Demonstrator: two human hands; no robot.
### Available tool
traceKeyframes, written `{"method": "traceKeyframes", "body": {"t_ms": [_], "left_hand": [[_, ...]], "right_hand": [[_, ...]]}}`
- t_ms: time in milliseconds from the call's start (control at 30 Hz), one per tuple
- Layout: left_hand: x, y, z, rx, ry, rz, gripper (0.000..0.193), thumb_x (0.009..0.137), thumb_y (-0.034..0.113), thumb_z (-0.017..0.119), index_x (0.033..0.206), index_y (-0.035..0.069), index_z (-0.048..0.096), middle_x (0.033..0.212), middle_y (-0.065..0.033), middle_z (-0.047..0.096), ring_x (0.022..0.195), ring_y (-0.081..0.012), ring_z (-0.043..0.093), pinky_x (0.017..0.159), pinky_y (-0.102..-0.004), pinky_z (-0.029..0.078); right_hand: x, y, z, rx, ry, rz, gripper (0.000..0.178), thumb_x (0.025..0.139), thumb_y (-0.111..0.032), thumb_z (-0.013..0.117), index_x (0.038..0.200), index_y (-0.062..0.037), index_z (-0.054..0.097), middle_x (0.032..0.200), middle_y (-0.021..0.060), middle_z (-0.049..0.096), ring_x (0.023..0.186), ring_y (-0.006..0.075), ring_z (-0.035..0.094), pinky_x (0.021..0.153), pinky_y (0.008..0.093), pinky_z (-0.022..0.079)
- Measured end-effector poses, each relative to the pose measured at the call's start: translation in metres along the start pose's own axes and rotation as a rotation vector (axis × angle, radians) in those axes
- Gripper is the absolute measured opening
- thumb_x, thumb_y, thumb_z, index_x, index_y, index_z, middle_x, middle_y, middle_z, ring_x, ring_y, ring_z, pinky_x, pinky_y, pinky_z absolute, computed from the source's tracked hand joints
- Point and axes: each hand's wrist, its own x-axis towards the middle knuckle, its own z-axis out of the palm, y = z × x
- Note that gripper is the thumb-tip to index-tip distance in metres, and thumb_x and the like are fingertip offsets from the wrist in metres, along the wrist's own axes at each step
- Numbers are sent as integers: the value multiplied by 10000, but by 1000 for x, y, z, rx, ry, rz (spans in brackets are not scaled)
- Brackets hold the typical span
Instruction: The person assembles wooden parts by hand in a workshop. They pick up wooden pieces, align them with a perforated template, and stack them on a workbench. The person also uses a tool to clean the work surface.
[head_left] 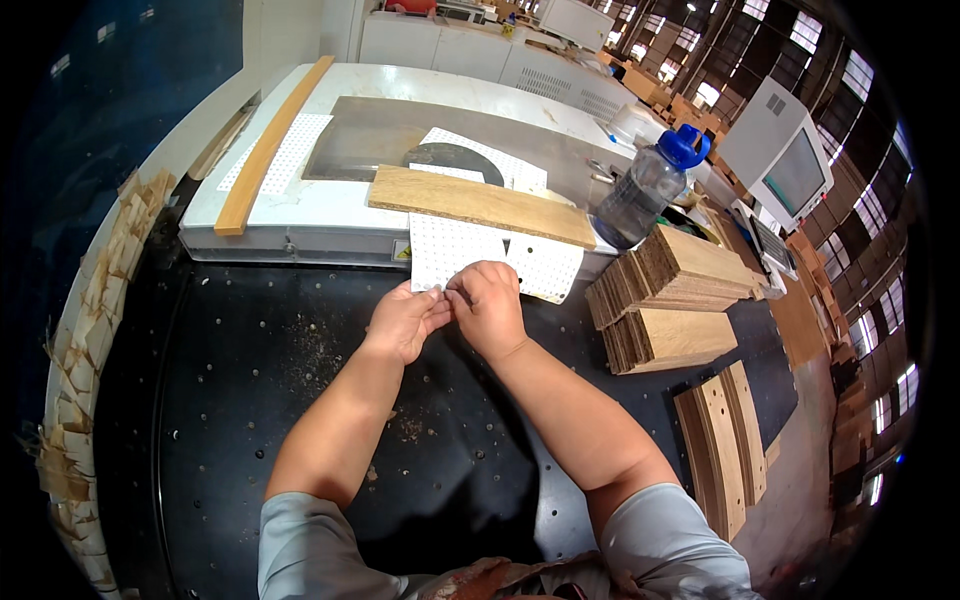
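Observation:
Close together in the middle, my left hand [405,318] and my right hand [488,306] meet at their fingertips. Both are closed in a pinch; whatever lies between the fingers is too small or hidden to make out. Just behind them, a white sheet covered in rows of small dots [455,245] hangs over the front edge of the white machine top [340,225]. Whether my fingers touch that sheet, I cannot tell. A flat wooden board [480,205] lies across the sheet's upper part.
Right of the sheet stands a clear bottle with a blue lid [645,190]. Stacked wooden boards [670,280] and curved wooden pieces with holes [718,450] sit farther right on the black table [260,400]. A long wooden strip [275,145] lies at left. A monitor [785,150] stands at far right.

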Motion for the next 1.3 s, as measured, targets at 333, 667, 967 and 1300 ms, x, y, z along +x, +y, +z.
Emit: {"method": "traceKeyframes", "body": {"t_ms": [333,667,967,1300], "left_hand": [[-1,0,-1,5,16,-5,173,931,34,476,1087,-2,544,1040,-136,619,901,-229,621,828,-380,527],[-19,-1,18,48,82,-33,231,925,67,512,1137,-26,514,1063,-182,609,965,-274,616,850,-389,528],[-107,-93,112,393,-266,-460,194,908,91,541,1083,8,555,961,-168,654,811,-254,671,705,-376,583],[-190,-313,375,1766,-1255,618,640,702,125,762,1275,70,484,1302,-161,470,1217,-320,451,993,-397,394]], "right_hand": [[-3,2,4,58,-14,62,93,690,-69,682,730,-105,606,808,33,573,882,258,531,855,379,376],[-40,-5,-68,248,76,109,131,701,8,692,762,-47,589,835,67,594,871,251,560,797,342,438],[-256,-11,-325,551,-147,551,66,759,-12,708,782,-37,651,853,63,609,828,185,587,748,295,463],[-518,-38,-494,497,708,707,99,718,45,686,761,-11,617,840,67,603,816,187,583,739,296,464]]}}
